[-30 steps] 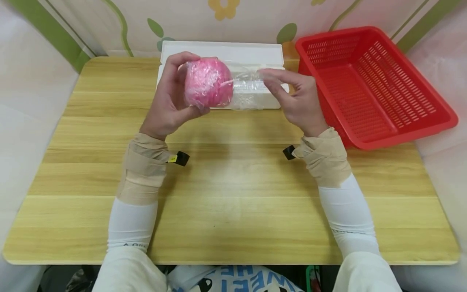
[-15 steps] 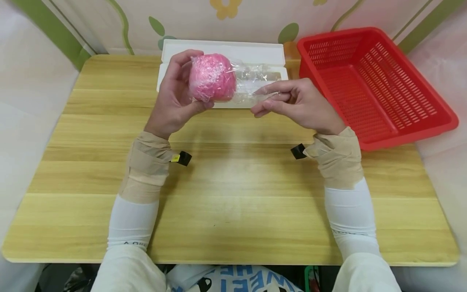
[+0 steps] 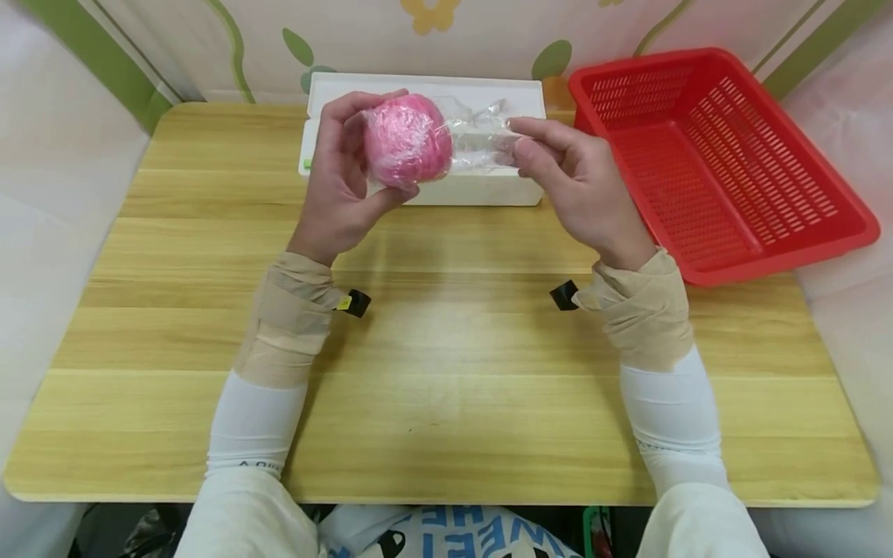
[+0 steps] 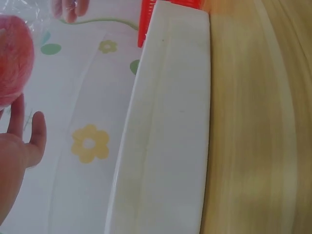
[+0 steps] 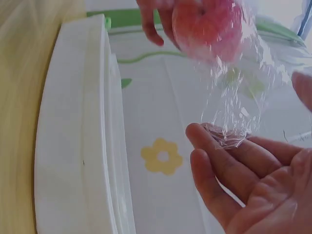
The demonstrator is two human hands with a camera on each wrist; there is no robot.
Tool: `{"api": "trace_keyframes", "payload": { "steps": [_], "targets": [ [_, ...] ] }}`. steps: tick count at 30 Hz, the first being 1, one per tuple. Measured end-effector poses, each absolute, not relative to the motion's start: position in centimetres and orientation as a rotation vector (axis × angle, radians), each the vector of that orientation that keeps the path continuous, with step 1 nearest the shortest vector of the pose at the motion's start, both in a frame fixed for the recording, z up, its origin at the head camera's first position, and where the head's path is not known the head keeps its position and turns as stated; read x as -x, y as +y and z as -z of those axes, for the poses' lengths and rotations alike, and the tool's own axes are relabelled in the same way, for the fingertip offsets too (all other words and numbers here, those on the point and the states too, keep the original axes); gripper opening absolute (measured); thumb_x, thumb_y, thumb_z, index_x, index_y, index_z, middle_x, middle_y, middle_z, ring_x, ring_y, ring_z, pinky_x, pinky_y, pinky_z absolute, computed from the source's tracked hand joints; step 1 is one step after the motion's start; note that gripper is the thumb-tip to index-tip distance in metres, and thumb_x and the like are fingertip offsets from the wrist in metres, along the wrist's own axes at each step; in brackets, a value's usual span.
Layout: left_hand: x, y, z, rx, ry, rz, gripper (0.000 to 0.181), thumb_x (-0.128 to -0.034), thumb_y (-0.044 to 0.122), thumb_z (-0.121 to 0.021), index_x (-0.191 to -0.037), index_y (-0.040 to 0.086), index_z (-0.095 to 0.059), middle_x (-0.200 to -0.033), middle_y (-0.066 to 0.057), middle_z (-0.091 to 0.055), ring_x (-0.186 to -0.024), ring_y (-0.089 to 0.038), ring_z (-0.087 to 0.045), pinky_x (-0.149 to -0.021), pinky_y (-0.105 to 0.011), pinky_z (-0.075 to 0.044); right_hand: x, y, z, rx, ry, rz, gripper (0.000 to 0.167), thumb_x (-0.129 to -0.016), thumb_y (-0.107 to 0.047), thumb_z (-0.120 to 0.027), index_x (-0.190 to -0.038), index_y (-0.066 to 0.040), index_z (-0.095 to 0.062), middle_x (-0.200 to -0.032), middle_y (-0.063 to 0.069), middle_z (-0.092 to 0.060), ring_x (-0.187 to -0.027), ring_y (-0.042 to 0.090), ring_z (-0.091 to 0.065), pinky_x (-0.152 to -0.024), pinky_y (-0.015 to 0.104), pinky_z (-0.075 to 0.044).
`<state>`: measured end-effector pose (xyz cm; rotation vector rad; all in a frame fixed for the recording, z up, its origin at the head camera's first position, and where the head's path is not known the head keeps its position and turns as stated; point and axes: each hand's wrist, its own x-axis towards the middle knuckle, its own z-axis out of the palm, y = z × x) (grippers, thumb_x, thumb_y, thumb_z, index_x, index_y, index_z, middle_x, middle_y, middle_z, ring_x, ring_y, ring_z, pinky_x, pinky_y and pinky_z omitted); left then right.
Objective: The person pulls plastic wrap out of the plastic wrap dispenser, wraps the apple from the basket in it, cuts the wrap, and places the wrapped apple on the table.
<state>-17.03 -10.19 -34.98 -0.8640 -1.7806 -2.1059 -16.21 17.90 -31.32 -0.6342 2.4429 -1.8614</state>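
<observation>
A round pink fruit (image 3: pixel 408 141), apple-like with a dimple in the right wrist view, is wrapped in clear plastic film. My left hand (image 3: pixel 345 174) holds it up in front of the white box, fingers behind and thumb below. From the fruit's right side a loose tail of cling film (image 3: pixel 481 138) stretches toward my right hand (image 3: pixel 582 182). In the right wrist view the film's end (image 5: pixel 226 136) lies against the fingertips of that hand. Its fingers are nearly straight there, and the thumb stands apart from them. Part of the left palm is hidden behind the fruit.
A long white box (image 3: pixel 481 191) with its lid (image 3: pixel 425 87) raised lies at the table's back edge, behind the hands. The red plastic basket (image 3: pixel 711 170) stands at the back right, close to the right wrist. Beneath both arms spreads the wooden table (image 3: pixel 446 372).
The fruit and left hand have shifted slightly right and farther back. My right hand dropped below the film tail, then rose again to its end, which now reaches the fingertips.
</observation>
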Motion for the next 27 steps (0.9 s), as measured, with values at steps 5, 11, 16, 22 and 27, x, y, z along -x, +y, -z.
{"api": "trace_keyframes", "payload": {
  "steps": [5, 11, 16, 22, 27],
  "targets": [
    [17.3, -9.7, 35.4, 0.888, -1.806, 1.939, 0.074, -0.0776, -0.021, -0.077, -0.140, -0.003, -0.042, -0.156, -0.021, -0.051, -0.147, -0.030, -0.049, -0.126, -0.045, -0.040, 16.0, 16.9, 31.9, 0.592, 2.393, 1.925, 0.038, -0.107, -0.025, -0.060, -0.136, -0.002, -0.069, -0.124, 0.018, -0.077, -0.108, 0.017, -0.078, -0.101, 0.031, -0.060],
    [17.6, -9.7, 36.1, 0.960, -1.903, 1.717, 0.067, -0.0824, -0.014, -0.078, -0.137, -0.008, -0.040, -0.158, -0.023, -0.048, -0.150, -0.026, -0.046, -0.122, -0.044, -0.043, 16.1, 16.2, 32.1, 0.452, 2.206, 2.109, 0.031, -0.099, -0.018, -0.074, -0.122, 0.004, -0.075, -0.112, 0.016, -0.080, -0.096, 0.020, -0.081, -0.089, 0.032, -0.064],
    [18.0, -9.9, 36.7, 1.042, -1.947, 1.591, 0.066, -0.0856, -0.009, -0.079, -0.139, -0.009, -0.040, -0.159, -0.026, -0.046, -0.149, -0.026, -0.047, -0.117, -0.041, -0.046, 16.2, 16.1, 32.2, 0.388, 2.075, 2.226, 0.028, -0.093, -0.004, -0.078, -0.119, 0.008, -0.075, -0.102, 0.012, -0.082, -0.086, 0.020, -0.081, -0.080, 0.033, -0.065],
    [18.1, -9.6, 37.2, 1.020, -1.996, 1.510, 0.064, -0.0850, -0.008, -0.081, -0.138, -0.007, -0.046, -0.158, -0.022, -0.049, -0.149, -0.023, -0.048, -0.114, -0.037, -0.048, 16.6, 16.7, 32.0, 0.226, 2.268, 2.033, 0.043, -0.102, -0.030, -0.071, -0.128, 0.005, -0.071, -0.116, 0.018, -0.078, -0.092, 0.020, -0.081, -0.081, 0.033, -0.066],
    [18.0, -8.9, 37.5, 1.058, -2.016, 1.452, 0.063, -0.0830, -0.012, -0.079, -0.138, -0.004, -0.048, -0.157, -0.023, -0.051, -0.149, -0.025, -0.049, -0.112, -0.037, -0.048, 16.9, 16.2, 32.5, 0.018, 2.580, 1.863, 0.054, -0.108, -0.057, -0.048, -0.117, -0.010, -0.072, -0.099, 0.007, -0.074, -0.084, 0.019, -0.074, -0.066, 0.028, -0.065]
  ]
}}
